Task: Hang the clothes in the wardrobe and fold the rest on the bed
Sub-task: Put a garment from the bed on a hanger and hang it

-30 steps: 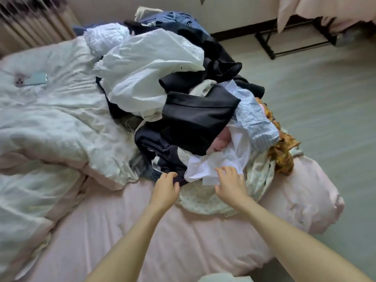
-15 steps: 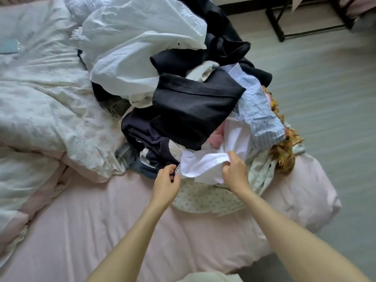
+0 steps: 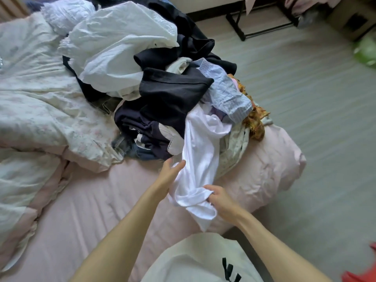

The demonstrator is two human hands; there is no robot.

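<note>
A heap of clothes (image 3: 173, 92) lies on the pink bed (image 3: 85, 210): black, white, blue striped and orange patterned pieces. A white garment (image 3: 200, 157) stretches from the heap down toward me. My right hand (image 3: 220, 199) grips its bunched lower end. My left hand (image 3: 171, 174) holds the same garment higher up on its left side, the thumb over the cloth and the fingers under it. The garment's upper part still lies under the blue striped piece (image 3: 225, 94).
A crumpled pale floral duvet (image 3: 40, 110) covers the bed's left side. On the right is grey floor (image 3: 317, 123), with a black metal rack base (image 3: 244, 31) at the back and something green (image 3: 365, 51) at the far right edge.
Both hands took hold of the white garment at the heap's near edge and pulled it toward me, so it now stretches out long. The camera has tilted down.
</note>
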